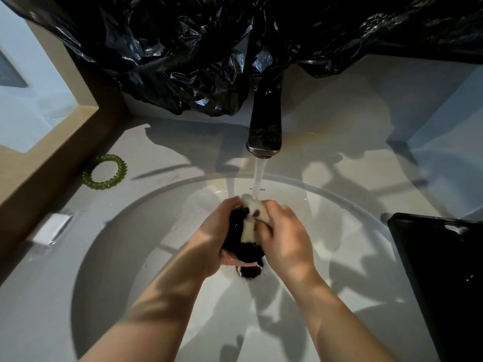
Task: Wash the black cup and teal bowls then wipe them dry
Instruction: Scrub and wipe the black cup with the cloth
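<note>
Over the middle of the white sink basin (109,257), my left hand (211,236) grips the black cup (241,244), fingers curled round its side. My right hand (285,236) grips a pale wet sponge or cloth (252,218) and presses it against the cup. Water runs from the dark tap (265,121) straight onto the sponge and cup. Much of the cup is hidden by both hands. No teal bowl is in view.
A black tray or rack (441,270) stands at the right of the basin. A green spiral hair tie (107,172) lies on the counter at the left, with a small white item (52,228) below it. Black plastic sheeting (209,48) hangs behind the tap.
</note>
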